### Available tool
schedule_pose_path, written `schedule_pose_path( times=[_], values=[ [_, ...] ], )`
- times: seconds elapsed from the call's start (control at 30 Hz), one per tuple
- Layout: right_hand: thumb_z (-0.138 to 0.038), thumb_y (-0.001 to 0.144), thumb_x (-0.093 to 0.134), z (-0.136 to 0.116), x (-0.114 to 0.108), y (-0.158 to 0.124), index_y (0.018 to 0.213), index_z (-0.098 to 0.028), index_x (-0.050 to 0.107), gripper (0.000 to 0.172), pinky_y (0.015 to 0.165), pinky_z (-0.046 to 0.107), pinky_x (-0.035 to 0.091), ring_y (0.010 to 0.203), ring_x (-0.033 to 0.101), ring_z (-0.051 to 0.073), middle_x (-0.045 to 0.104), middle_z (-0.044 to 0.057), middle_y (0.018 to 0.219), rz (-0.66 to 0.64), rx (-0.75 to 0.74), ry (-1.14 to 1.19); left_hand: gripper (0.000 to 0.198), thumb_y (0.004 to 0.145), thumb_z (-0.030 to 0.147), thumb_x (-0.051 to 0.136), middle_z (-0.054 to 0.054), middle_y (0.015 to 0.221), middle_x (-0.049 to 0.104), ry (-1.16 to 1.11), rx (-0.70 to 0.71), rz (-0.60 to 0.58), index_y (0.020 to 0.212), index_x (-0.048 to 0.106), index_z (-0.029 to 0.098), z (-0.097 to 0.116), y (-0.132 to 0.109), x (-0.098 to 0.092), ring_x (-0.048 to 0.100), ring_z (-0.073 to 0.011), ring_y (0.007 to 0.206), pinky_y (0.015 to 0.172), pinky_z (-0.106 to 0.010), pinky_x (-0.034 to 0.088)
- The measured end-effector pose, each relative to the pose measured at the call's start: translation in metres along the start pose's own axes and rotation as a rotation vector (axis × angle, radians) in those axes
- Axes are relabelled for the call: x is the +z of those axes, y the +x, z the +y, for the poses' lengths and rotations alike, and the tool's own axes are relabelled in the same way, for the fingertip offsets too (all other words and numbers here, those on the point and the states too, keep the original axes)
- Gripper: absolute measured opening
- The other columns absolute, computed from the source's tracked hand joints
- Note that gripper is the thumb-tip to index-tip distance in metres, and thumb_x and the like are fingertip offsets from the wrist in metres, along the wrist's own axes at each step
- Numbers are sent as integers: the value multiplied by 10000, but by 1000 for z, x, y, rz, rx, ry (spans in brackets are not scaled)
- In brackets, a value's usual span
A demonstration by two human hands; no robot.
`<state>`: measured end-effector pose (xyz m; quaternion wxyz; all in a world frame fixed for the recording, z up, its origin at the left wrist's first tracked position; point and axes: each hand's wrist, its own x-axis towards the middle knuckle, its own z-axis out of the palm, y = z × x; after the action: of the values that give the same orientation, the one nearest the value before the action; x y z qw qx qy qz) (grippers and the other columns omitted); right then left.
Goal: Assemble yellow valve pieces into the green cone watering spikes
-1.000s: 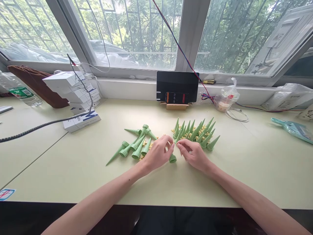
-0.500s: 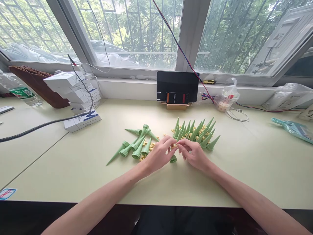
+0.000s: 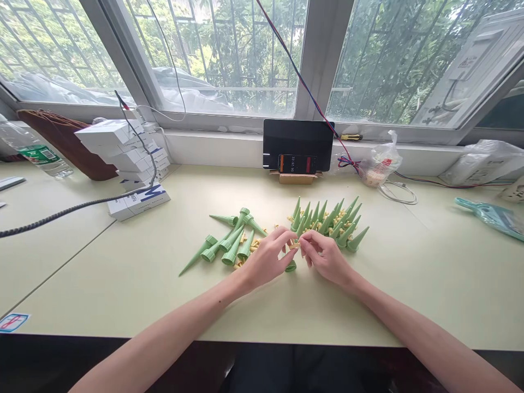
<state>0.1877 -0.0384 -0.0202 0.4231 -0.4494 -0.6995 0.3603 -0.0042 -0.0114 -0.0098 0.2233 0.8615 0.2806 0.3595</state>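
Observation:
My left hand (image 3: 271,252) pinches a small yellow plastic valve piece (image 3: 293,245) between thumb and fingers. My right hand (image 3: 323,252) is closed beside it, its thumb and fingertips pressed together near the piece's right end; what they grip, if anything, is too small to make out. Just below the fingertips, a green ribbed cap (image 3: 290,266) belongs to a spike partly hidden by my left hand. Loose green plastic spikes (image 3: 231,240) lie left of my hands, with yellow pieces among them. Behind my right hand, several green spikes (image 3: 327,215) stand points up, yellow pieces between them.
A phone (image 3: 297,164) showing a timer leans on a black tablet (image 3: 298,136) at the back. Stacked white boxes (image 3: 139,202) and a bottle (image 3: 43,155) are at the left. A plastic bag (image 3: 380,164) and a teal dustpan-like item (image 3: 489,215) lie right.
My right hand has shifted slightly right, away from my left fingertips, and more of the yellow piece shows. My left hand stays almost in place.

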Motion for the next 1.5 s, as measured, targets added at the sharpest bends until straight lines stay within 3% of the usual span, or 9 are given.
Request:
schedule_pose_path(
  times=[0.33,0.53,0.77,0.93,1.17,1.27,1.5],
  values=[
    [-448,1008,439,-1,0,0,860,-200,531,304,481,244,435,483,539,101,563,-9,715,23,-28,16,122,952,163,517,-44,954,599,55,9,32,976,631,201,-4,0,2,584,-136,810,712,-258,495],
    [-418,1011,447,-1,0,-1,968,-195,556,252,466,241,432,485,542,101,566,-6,739,47,-32,32,95,934,207,569,-13,864,582,31,-107,101,937,663,202,-3,2,0,538,-103,667,636,-247,468],
    [-375,1007,461,-1,-1,0,784,-188,536,300,479,243,404,457,492,102,489,-36,589,80,-70,-26,119,902,275,607,-29,888,655,-211,-311,188,968,666,195,2,8,-6,618,-137,779,646,-239,521],
    [-350,1021,402,3,0,-1,707,-198,477,356,466,245,361,427,417,100,443,-46,509,20,-100,-99,215,852,361,660,-43,854,656,-453,-467,183,972,655,183,-1,10,-6,613,-150,701,468,-216,502],
    [-320,1018,374,4,0,-1,701,-215,411,336,466,237,353,441,400,104,421,-51,512,-30,-102,-99,227,818,375,698,-62,875,663,-570,-466,181,890,681,161,-4,9,-4,611,-159,719,457,-221,515],
    [-308,1013,376,3,0,0,694,-213,414,335,465,236,350,440,402,103,430,-48,518,-18,-102,-108,222,807,376,709,-56,893,640,-525,-456,203,873,711,164,-4,9,-5,572,-129,675,455,-209,476],
    [-287,1007,391,2,0,0,789,-190,518,270,474,233,357,427,402,97,451,-57,523,15,-81,-98,240,833,407,683,8,675,549,-490,-504,217,817,696,168,-1,11,-7,421,-73,522,443,-198,345]
  ],
)
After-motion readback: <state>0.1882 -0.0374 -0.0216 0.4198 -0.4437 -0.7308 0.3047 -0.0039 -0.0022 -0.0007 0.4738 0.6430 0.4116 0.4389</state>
